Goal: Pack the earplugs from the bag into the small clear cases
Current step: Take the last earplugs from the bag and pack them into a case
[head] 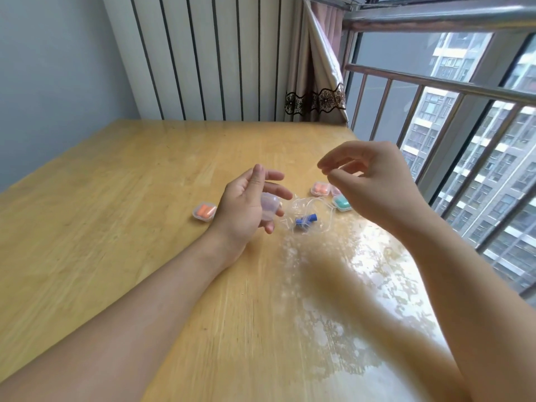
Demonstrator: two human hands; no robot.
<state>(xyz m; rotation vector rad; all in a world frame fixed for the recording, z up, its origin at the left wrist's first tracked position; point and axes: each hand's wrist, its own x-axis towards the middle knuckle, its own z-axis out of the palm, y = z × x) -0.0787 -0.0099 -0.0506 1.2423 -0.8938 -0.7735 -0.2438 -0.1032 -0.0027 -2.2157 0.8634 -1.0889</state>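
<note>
Cradling an empty clear case (270, 205), the left hand (246, 207) curls round it; the right hand (374, 181) hovers, loosely curled, grasping nothing. Blue earplugs (306, 220) lie in the clear bag (301, 216) on the tabletop (116, 198); an orange-filled case (204, 211) lies nearby.

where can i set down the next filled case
Free: the table left of the orange case, and the near stretch between the forearms. Crowded: around the bag, between left hand and teal case.
</note>
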